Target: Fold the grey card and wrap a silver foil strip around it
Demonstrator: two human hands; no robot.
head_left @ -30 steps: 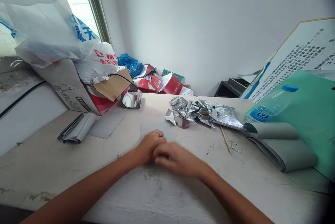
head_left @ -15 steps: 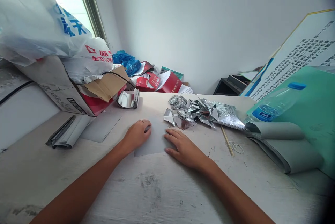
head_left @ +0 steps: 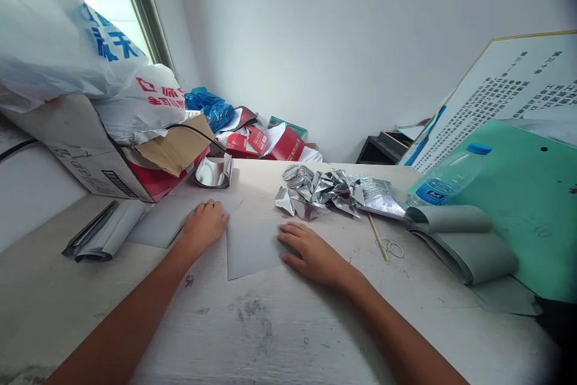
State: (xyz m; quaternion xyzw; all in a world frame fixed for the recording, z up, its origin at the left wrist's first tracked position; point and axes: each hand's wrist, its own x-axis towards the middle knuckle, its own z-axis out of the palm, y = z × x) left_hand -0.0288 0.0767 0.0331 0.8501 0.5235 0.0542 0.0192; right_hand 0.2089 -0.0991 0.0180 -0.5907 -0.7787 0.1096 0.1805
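Observation:
A grey sheet [head_left: 250, 244] lies flat on the white tabletop in front of me. Resting on its right edge is my right hand [head_left: 313, 253], palm down with the fingers stretched out. My left hand [head_left: 205, 229] is between this sheet and a small stack of similar grey sheets [head_left: 155, 226] on the left, close to the stack's right side. Its fingers are curled downward, and the fingertips and anything in them are hidden. Beyond the right hand lies a pile of folded silver foil pieces [head_left: 322, 190] beside a flat silver packet [head_left: 381, 196].
Rolled grey sheets [head_left: 97, 235] and a curled silver strip [head_left: 214, 172] are on the left, near a carton [head_left: 85, 151] under plastic bags [head_left: 67, 42]. To the right are a wooden stick [head_left: 377, 238], rubber bands [head_left: 394, 248], folded grey sheeting [head_left: 473, 247], a bottle [head_left: 451, 175] and a green board [head_left: 532, 205].
My left hand has moved left, off the middle sheet and toward the left stack. The right hand stays at the sheet's right edge. The view has shifted slightly to the right.

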